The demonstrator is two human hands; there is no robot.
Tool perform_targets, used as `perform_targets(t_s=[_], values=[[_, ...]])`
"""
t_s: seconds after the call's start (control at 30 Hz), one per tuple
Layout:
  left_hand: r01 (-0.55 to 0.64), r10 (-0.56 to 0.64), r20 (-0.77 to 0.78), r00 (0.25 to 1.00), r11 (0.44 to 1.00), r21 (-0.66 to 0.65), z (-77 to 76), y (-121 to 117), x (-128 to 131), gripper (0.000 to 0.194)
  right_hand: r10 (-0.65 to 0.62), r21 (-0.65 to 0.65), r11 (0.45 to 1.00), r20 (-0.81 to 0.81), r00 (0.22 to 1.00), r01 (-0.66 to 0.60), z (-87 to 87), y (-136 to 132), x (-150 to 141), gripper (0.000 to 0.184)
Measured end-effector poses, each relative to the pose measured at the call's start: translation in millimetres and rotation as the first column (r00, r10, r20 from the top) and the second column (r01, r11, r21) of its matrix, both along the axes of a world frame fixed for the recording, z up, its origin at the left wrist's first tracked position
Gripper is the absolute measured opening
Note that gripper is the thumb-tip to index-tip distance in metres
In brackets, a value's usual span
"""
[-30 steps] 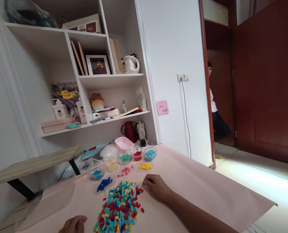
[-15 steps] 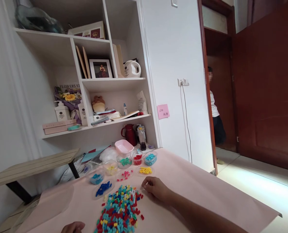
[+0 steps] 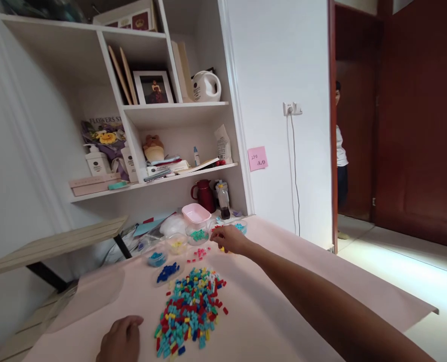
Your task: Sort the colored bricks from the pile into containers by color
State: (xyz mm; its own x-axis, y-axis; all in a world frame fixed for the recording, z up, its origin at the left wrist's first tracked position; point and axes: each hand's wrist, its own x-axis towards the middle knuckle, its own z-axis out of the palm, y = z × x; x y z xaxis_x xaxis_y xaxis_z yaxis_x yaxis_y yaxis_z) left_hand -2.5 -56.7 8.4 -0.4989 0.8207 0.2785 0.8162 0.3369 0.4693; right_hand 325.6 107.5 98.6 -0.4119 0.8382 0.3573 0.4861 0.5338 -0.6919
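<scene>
The pile of mixed small plastic bricks (image 3: 191,311) lies on the pink sheet (image 3: 279,289), spread loosely, with a few red pieces scattered at its right edge. The left hand (image 3: 120,339) is on the sheet to the left of the pile, apart from it; its fingers are loosely bent, and whether they hold anything cannot be told. The right hand (image 3: 231,240) reaches beyond the pile, slightly to its right, over yellow bricks (image 3: 222,249) and partly in front of red bricks (image 3: 217,227). Its fingers bend downward with the tips close together; whether they grasp a brick cannot be told. Just beyond the pile, to the left, are dark blue bricks (image 3: 168,272) in a clear dish, with pink bricks (image 3: 198,255) directly beyond it. Farther beyond the pile stand containers of blue bricks (image 3: 156,259), pale yellow bricks (image 3: 177,245), green bricks (image 3: 198,235) and turquoise bricks (image 3: 241,228).
</scene>
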Motion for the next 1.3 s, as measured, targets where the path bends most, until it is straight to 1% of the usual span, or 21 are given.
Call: perform_targets(t_s=[0.07,0.13,0.23,0.3,0.37,0.43,0.53,0.63,0.73,0.93,1.07,1.17,1.3], values=[[-0.002,0.002,0.004,1.000,1.000,-0.013,4.5,-3,5,0.031,0.034,-0.034,0.999,0.006,0.999,-0.034,-22.1,-12,-2,0.017],[-0.001,0.002,0.014,1.000,1.000,-0.021,6.5,-4,8,0.031,0.041,-0.065,0.997,-0.011,0.999,-0.041,-44.3,-20,-1,0.017],[-0.033,0.034,0.020,0.999,0.998,-0.047,6.9,-4,11,0.031,-0.009,-0.105,0.994,-0.069,0.998,0.001,-73.0,-25,8,0.021],[-0.042,0.043,0.021,0.999,0.998,-0.056,6.7,-5,12,0.031,-0.039,-0.142,0.990,-0.097,0.994,0.025,-87.0,-26,17,0.025],[-0.043,0.044,0.022,0.999,0.997,-0.058,6.8,-5,13,0.031,-0.040,-0.169,0.985,-0.109,0.993,0.021,-95.4,-26,25,0.027],[-0.042,0.044,0.022,0.999,0.997,-0.061,7.3,-6,14,0.032,-0.021,-0.165,0.986,-0.112,0.993,0.003,-98.5,-27,29,0.028],[-0.040,0.041,0.024,0.999,0.997,-0.061,8.6,-7,15,0.033,0.030,-0.113,0.993,-0.094,0.995,-0.040,-96.9,-33,28,0.024],[-0.041,0.042,0.023,0.999,0.998,-0.052,9.7,-8,16,0.032,0.105,-0.052,0.993,-0.012,0.994,-0.106,-94.0,-40,22,0.021],[-0.043,0.044,0.019,0.999,0.998,-0.039,10.4,-9,17,0.031,0.139,-0.021,0.990,0.068,0.988,-0.138,-92.7,-43,19,0.021],[-0.035,0.035,0.014,0.999,0.999,-0.026,10.6,-9,18,0.030,0.146,-0.017,0.989,0.116,0.982,-0.145,-92.0,-42,21,0.018],[-0.037,0.037,0.020,0.999,0.999,-0.029,10.3,-10,17,0.030,0.115,0.002,0.993,0.128,0.985,-0.116,-92.6,-41,21,0.025],[-0.032,0.033,0.023,0.999,0.999,-0.028,9.4,-10,16,0.031,0.084,0.051,0.994,0.166,0.982,-0.094,-94.0,-43,18,0.031],[-0.030,0.030,0.024,0.999,0.999,-0.026,8.2,-9,16,0.032,0.081,0.127,0.985,0.231,0.970,-0.113,-95.6,-46,15,0.033]])
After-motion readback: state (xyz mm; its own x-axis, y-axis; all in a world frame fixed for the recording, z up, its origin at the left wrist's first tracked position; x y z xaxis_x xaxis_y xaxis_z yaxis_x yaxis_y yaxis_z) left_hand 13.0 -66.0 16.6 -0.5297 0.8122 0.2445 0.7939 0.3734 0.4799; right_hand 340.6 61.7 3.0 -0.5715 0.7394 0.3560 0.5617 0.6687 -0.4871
